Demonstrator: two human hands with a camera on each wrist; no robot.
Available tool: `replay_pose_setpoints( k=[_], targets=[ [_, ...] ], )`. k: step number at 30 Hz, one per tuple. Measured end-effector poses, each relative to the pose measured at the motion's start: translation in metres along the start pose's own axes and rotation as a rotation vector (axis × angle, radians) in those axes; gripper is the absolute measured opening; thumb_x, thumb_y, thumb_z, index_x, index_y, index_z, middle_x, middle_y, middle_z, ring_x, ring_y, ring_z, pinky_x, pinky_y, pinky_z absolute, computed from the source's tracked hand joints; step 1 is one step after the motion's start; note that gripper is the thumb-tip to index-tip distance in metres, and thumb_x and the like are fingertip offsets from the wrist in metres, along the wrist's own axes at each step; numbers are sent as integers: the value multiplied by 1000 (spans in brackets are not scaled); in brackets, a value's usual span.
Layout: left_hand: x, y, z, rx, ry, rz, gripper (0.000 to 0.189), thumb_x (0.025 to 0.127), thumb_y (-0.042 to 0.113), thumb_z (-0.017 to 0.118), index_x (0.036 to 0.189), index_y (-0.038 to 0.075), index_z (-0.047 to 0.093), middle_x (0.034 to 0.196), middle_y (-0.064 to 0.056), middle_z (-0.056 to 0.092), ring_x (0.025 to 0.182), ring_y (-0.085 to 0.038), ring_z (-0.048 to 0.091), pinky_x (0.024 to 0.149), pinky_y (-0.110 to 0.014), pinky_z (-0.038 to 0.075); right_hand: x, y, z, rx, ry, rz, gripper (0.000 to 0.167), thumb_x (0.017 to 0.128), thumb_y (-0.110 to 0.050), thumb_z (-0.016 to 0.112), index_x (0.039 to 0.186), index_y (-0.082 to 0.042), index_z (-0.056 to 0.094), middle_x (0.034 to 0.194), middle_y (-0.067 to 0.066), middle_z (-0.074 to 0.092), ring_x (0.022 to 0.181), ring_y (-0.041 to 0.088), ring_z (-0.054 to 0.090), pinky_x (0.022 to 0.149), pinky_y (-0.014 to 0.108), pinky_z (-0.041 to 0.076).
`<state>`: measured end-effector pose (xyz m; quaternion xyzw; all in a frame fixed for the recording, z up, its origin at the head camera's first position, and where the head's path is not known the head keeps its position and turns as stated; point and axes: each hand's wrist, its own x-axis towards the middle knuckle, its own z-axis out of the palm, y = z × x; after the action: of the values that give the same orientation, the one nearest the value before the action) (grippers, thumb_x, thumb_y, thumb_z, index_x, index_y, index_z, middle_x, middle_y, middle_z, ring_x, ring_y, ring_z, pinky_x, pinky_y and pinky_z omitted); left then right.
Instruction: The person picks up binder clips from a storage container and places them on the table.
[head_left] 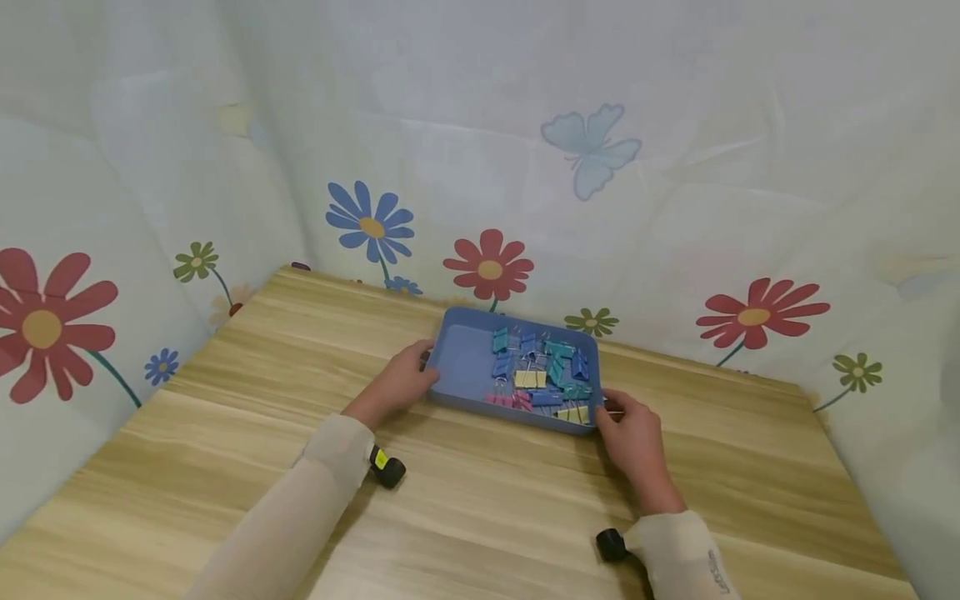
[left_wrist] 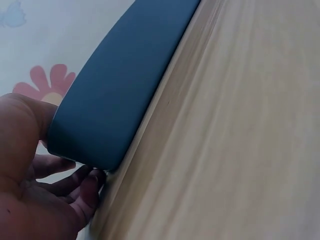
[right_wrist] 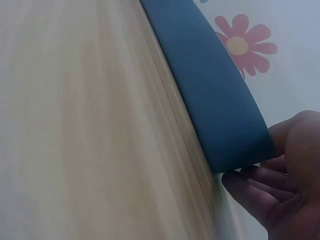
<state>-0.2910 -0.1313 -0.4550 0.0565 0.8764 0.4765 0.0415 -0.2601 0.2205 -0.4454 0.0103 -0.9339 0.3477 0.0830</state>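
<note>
Both hands (head_left: 397,385) (head_left: 636,433) apparently gripping blue tray (head_left: 468,367) ends, fingers (left_wrist: 85,192) curled beneath, clips (head_left: 536,375) head-view only

tray: on the table (head_left: 225,467), between the hands; left hand (head_left: 401,385) at its left end, right hand (head_left: 633,433) at its near right corner
tray (head_left: 468,362): just ahead of both hands
clips (head_left: 540,375): in the tray, heaped nearer the right hand
curtain (head_left: 600,208): behind the tray, beyond both hands
</note>
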Motion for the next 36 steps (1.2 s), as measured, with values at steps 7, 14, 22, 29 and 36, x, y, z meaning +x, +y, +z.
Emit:
replay_pose_setpoints(
  k=[7, 14, 22, 29, 36],
  targets=[
    [1, -6, -4, -45, 58, 11, 60, 91, 10, 54, 146, -3, 35, 146, -21, 45, 134, -34, 46, 110, -45, 39, 1, -4, 4, 28, 22, -19, 40, 93, -17, 56, 130, -2, 60, 112, 20, 69, 99, 33, 68, 83, 47, 55],
    [2, -5, 0, -82, 34, 24, 61, 92, 11, 53, 148, -2, 34, 145, -21, 46, 131, -34, 49, 108, -46, 42, 1, 0, 3, 7, 30, 7, 40, 93, -19, 57, 130, -4, 61, 112, 20, 69, 100, 33, 68, 84, 48, 55],
    [1, -9, 9, -78, 27, 19, 61, 91, 11, 54, 147, -3, 35, 145, -19, 47, 131, -33, 49, 109, -45, 41, -5, 9, 3, 1, 14, 33, 41, 93, -22, 58, 130, -3, 60, 111, 20, 69, 99, 33, 67, 85, 48, 55],
    [-7, -9, 11, -127, 9, -15, 64, 93, 13, 53, 151, 2, 29, 154, -17, 36, 141, -30, 37, 113, -45, 36, -7, 11, 3, -2, 12, 19, 41, 94, -22, 58, 130, -3, 60, 111, 20, 69, 99, 33, 67, 85, 48, 54],
    [-5, -6, 7, -145, 30, -2, 63, 93, 11, 50, 151, 3, 29, 152, -18, 39, 138, -30, 42, 110, -45, 40, -2, 5, 2, 16, 16, 21, 41, 94, -23, 59, 130, -4, 61, 110, 20, 69, 99, 32, 67, 84, 47, 55]
  ],
)
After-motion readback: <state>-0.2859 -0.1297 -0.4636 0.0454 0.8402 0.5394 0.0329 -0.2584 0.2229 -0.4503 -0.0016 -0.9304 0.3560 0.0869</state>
